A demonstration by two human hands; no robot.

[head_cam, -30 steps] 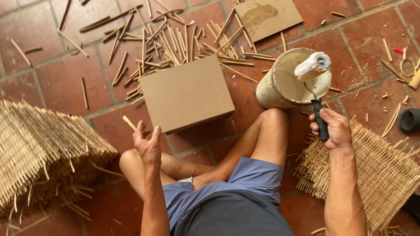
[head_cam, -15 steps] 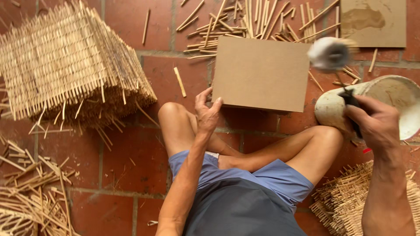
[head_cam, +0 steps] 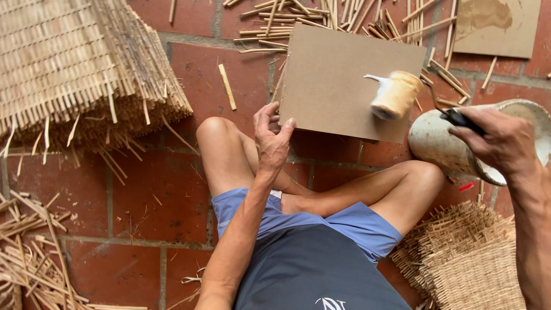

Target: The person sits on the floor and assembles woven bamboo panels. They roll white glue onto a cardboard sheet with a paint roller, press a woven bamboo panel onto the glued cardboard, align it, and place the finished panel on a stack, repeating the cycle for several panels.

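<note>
Since half a second ago our roller has swung from beside the bucket out over the board.

We steady the brown board on the tiled floor, left hand at its near edge, fingers loosely spread. The pale bucket lies tipped; we cannot see its contents. Our right hand has fingers clamped on the black handle of the glue-coated roller. It could drip, or the lightly held board could skid under it.
</note>
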